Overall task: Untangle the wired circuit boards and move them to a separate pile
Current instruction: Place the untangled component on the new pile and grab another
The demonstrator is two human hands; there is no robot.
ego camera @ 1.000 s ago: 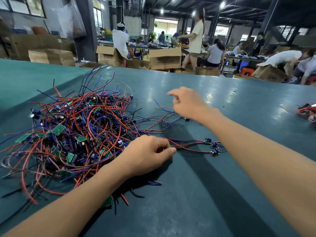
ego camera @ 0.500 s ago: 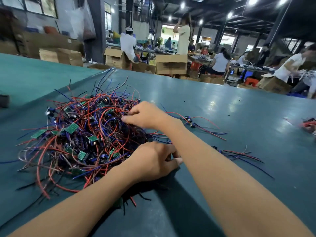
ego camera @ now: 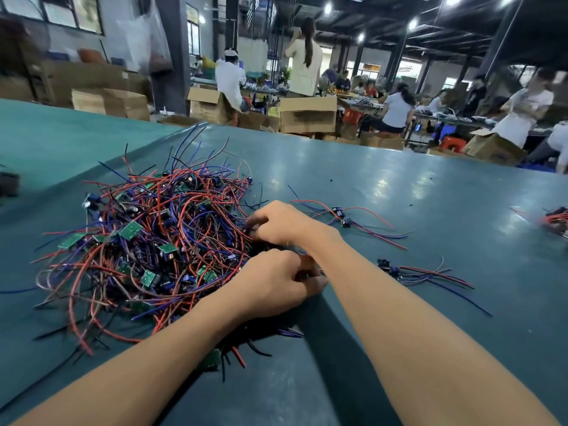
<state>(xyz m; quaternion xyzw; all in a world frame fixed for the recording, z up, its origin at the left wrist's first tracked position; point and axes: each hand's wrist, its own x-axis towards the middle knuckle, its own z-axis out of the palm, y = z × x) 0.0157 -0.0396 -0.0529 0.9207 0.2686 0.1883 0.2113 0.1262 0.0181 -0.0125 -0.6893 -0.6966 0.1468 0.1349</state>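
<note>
A big tangle of small green circuit boards with red, blue and black wires (ego camera: 147, 241) lies on the teal table (ego camera: 399, 186) at the left. My right hand (ego camera: 282, 221) reaches into the pile's right edge, fingers curled and pinching wires there. My left hand (ego camera: 276, 284) sits just below it at the pile's near right edge, fingers curled round wires. Two freed wired boards (ego camera: 341, 215) lie to the right of my right hand. Another loose bundle of wired boards (ego camera: 396, 270) lies beside my right forearm.
A further small heap of wired boards (ego camera: 558, 218) sits at the table's far right edge. A dark object (ego camera: 9, 182) rests at the left edge. Beyond the table stand cardboard boxes (ego camera: 307, 115) and several people at benches.
My right hand came back from the right side of the table to the pile and dug into its right edge. Freed boards now lie to the right. My left hand stayed at the pile.
</note>
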